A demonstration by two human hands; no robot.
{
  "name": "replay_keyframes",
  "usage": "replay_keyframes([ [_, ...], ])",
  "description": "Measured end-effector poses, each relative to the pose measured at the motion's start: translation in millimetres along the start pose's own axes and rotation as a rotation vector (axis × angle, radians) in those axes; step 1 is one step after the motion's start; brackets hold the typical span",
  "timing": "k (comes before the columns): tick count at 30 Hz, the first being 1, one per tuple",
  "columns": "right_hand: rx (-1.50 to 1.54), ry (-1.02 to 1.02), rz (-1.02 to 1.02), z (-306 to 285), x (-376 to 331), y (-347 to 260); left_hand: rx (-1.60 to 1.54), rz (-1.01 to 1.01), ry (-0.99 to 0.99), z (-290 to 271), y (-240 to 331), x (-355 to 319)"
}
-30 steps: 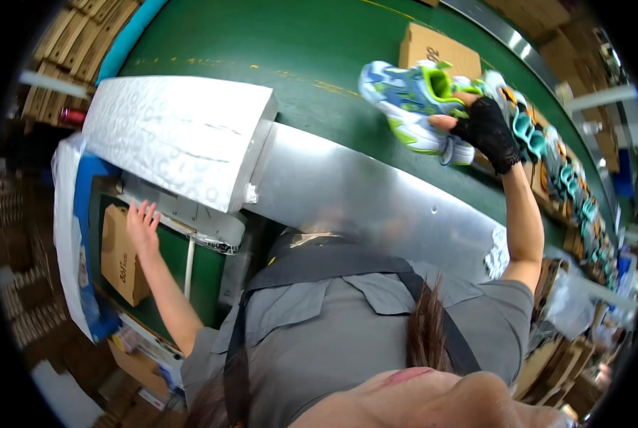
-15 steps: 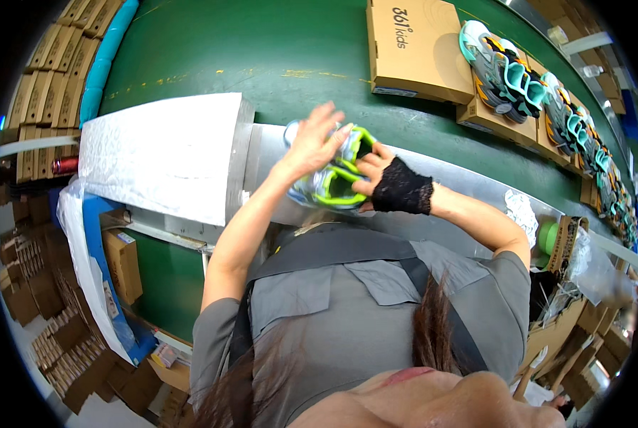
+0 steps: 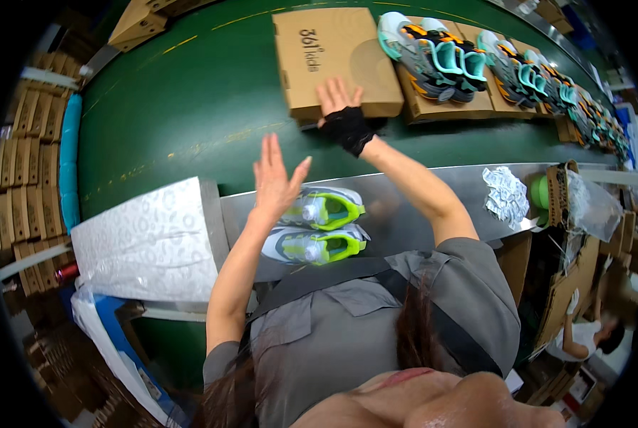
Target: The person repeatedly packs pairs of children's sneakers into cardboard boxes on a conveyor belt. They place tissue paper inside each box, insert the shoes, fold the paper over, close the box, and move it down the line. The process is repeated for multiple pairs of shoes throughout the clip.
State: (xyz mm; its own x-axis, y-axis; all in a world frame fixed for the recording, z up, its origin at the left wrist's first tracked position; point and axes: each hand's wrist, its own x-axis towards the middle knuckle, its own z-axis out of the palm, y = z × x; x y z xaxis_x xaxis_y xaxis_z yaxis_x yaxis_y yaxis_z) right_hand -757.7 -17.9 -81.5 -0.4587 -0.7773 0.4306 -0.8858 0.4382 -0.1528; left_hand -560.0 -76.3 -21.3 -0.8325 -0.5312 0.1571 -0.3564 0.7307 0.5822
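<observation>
Shoebox being reached for, shoes parked on the table

The cardboard box (image 3: 337, 60) on the green belt (image 3: 183, 107) is touched by the right hand (image 3: 342, 114), fingers flat, nothing gripped. The left hand (image 3: 274, 182) is held open and empty just above the pair of green shoes (image 3: 322, 227). The box is shut, so contents can't be told. Probably pulling it closer is called for.

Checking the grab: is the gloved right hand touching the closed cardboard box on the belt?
Touching. The head view shows the right hand lying flat with its fingers on the cardboard box lid's near edge.
</observation>
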Motion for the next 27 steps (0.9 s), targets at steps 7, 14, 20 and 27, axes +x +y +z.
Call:
replay_keyframes([
  [7,1.450,0.339,0.561,-139,-9,-20,0.479,0.077,-0.100,1,-39,-7],
  [14,0.521,0.359,1.032,-88,-178,188,0.093,0.075,0.309,-57,-83,-39],
  [20,-0.344,0.187,1.045,-91,-272,257,0.540,-0.658,0.263,-114,-219,-164],
  [27,-0.016,0.168,0.615,-74,-294,192,0.396,-0.841,-0.006,-146,-209,-207],
])
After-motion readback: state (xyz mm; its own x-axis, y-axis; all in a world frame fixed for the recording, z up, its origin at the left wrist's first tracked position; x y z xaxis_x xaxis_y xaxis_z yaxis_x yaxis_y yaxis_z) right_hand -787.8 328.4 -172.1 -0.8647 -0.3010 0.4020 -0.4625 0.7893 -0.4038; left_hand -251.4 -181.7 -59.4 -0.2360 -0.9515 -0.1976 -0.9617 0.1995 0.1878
